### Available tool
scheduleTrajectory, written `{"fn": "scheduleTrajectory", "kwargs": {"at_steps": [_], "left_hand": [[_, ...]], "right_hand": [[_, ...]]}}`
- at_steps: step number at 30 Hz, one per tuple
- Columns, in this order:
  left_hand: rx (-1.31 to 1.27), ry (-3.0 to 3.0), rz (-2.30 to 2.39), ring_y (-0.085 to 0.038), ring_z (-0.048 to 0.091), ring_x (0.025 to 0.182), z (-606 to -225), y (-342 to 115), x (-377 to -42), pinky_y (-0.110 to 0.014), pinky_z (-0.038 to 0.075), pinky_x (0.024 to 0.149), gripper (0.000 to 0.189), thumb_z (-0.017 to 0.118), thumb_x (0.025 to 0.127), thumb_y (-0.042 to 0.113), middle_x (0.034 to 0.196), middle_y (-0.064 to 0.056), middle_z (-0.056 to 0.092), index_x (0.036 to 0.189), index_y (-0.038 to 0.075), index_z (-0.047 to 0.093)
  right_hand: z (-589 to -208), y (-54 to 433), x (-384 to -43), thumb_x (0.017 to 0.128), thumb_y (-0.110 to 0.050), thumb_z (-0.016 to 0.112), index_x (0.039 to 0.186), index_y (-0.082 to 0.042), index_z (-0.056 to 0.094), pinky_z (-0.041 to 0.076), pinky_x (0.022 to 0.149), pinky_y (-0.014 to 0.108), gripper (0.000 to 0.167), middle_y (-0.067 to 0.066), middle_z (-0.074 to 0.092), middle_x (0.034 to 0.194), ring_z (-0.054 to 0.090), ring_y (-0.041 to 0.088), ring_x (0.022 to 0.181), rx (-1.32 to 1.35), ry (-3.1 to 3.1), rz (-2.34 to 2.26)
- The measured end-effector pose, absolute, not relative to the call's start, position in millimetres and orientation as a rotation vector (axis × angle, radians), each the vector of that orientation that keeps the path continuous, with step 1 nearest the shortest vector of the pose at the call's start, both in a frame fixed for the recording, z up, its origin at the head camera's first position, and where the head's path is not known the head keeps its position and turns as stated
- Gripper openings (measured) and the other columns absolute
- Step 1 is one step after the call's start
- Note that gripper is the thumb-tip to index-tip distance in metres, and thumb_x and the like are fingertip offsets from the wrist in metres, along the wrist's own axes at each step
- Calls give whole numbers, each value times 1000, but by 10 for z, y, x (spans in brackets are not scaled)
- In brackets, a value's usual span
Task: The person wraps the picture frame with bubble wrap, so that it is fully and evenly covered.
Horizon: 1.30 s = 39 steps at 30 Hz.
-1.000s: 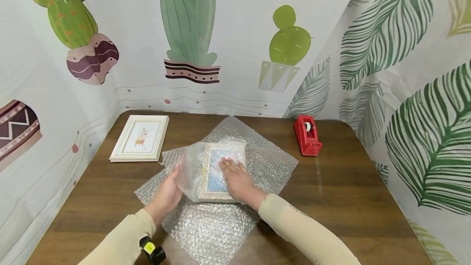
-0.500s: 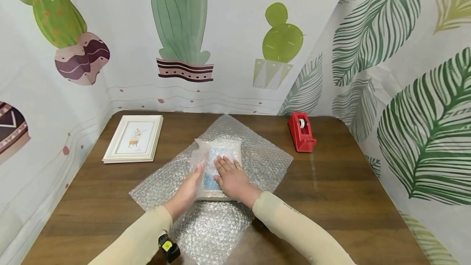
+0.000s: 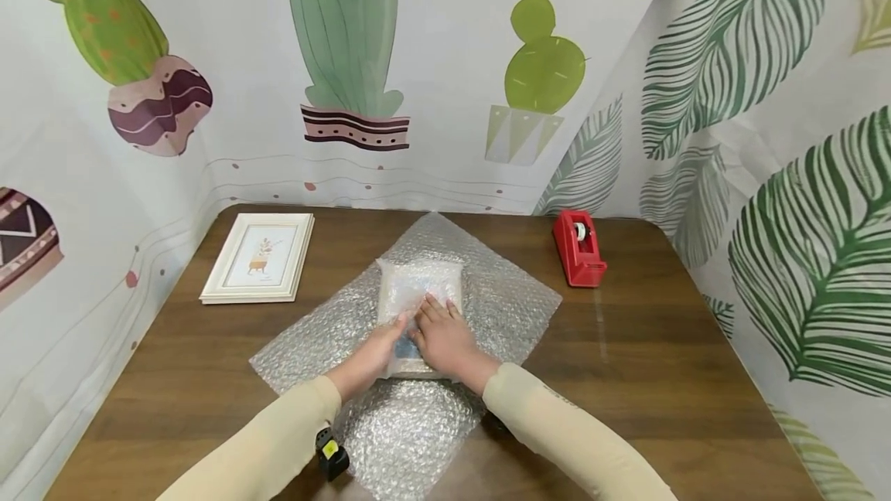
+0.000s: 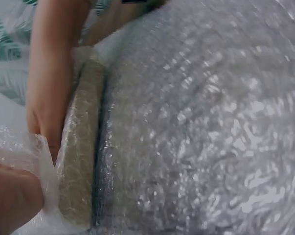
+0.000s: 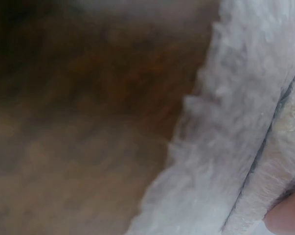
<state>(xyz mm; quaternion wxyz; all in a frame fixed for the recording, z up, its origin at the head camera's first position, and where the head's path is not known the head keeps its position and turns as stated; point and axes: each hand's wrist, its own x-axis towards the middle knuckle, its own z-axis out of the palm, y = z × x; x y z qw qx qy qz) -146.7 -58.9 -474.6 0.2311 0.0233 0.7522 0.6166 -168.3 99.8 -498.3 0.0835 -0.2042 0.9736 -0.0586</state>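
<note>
A picture frame (image 3: 406, 349) with a blue picture lies on a diamond-turned sheet of bubble wrap (image 3: 511, 296). A flap of the wrap is folded over it from the left, blurring the picture. At the flap's edge, my left hand (image 3: 372, 354) pinches the wrap over the frame's lower left part. My right hand (image 3: 448, 342) rests flat on the frame's right half, its fingertips close to the left hand's. The left wrist view shows the frame's wrapped side (image 4: 81, 147) between the hands and the wrap sheet. In the right wrist view, a fingertip (image 5: 288, 215) touches the wrapped edge.
A white picture frame (image 3: 259, 257) with a plant print lies at the back left of the wooden table (image 3: 661, 377). A red tape dispenser (image 3: 581, 250) stands at the back right, with a clear strip of tape trailing toward the front. Patterned cloth hangs behind.
My left hand has carried the left flap of bubble wrap rightward over the frame, closing in on the right hand. The right hand has stayed pressed on the frame.
</note>
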Motion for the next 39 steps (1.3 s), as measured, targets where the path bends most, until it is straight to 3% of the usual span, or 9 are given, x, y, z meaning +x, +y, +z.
{"fn": "scheduleTrajectory", "kwargs": {"at_steps": [4, 11, 16, 22, 26, 29, 32, 35, 39], "left_hand": [[117, 2164, 1574, -50, 23, 155, -4730, -516, -1482, -61, 18, 128, 64, 26, 112, 37, 163, -34, 27, 151, -13, 38], [318, 2124, 1549, -42, -13, 159, -4736, -510, -1522, -62, -9, 128, 54, 21, 114, 30, 173, -16, -6, 165, 15, 14], [309, 2173, 1439, -46, -15, 158, -4710, -448, -1565, -67, -10, 126, 59, 21, 113, 32, 171, -24, -9, 164, 5, 11], [360, 2536, 1083, -57, -2, 156, -4766, -209, -1513, -72, 4, 125, 61, 35, 108, 25, 165, -41, 2, 159, -7, 25], [359, 2622, 958, -54, -5, 157, -4827, -150, -1407, -69, 3, 127, 80, 41, 106, 50, 165, -39, -2, 159, -7, 24], [339, 2579, 976, -50, -12, 158, -4852, -145, -1383, -65, -4, 128, 88, 34, 105, 61, 167, -34, -9, 161, -5, 19], [325, 2549, 1048, -50, -10, 158, -4837, -155, -1383, -65, -3, 128, 74, 31, 107, 41, 168, -35, -6, 159, -9, 19], [324, 2563, 1064, -50, -4, 159, -4803, -160, -1386, -65, 0, 129, 71, 42, 98, 17, 168, -36, 1, 157, -15, 19], [367, 2599, 1009, -51, 1, 158, -4750, -163, -1398, -64, 6, 129, 77, 53, 95, 13, 166, -38, 5, 155, -19, 17]], "right_hand": [[-4978, 1028, -1689, 110, -36, 40, 155, -8, 44, 23, 130, 50, 53, 8, 40, 165, 32, 26, 157, -624, 2932, -215], [-4948, 1113, -1787, 101, -11, 47, 147, 1, 52, 31, 125, 59, 48, 21, 49, 156, 46, 38, 147, -654, 2863, -771], [-4896, 1269, -1922, 97, 1, 40, 147, 4, 51, 32, 124, 58, 51, 25, 47, 156, 43, 44, 147, -391, 2573, -1420], [-4863, 1391, -1964, 110, -13, 31, 150, 7, 43, 27, 127, 58, 47, 28, 43, 158, 39, 43, 150, -216, 2230, -1805], [-4860, 1435, -1974, 114, -25, 19, 153, 8, 37, 23, 129, 55, 54, 28, 37, 162, 33, 43, 153, -255, 2119, -1815], [-4863, 1446, -1972, 114, -27, 25, 152, 5, 41, 26, 127, 55, 52, 26, 40, 161, 36, 43, 152, -238, 2154, -1759], [-4861, 1416, -1941, 110, -19, 40, 149, 1, 48, 35, 123, 57, 45, 25, 47, 156, 44, 45, 146, -285, 2325, -1598], [-4856, 1377, -1908, 106, -12, 48, 146, 0, 52, 39, 120, 57, 42, 23, 50, 155, 48, 44, 143, -451, 2528, -1334], [-4836, 1365, -1865, 105, -5, 50, 145, 5, 53, 37, 122, 53, 42, 22, 47, 157, 45, 41, 147, -697, 2709, -975]]}}
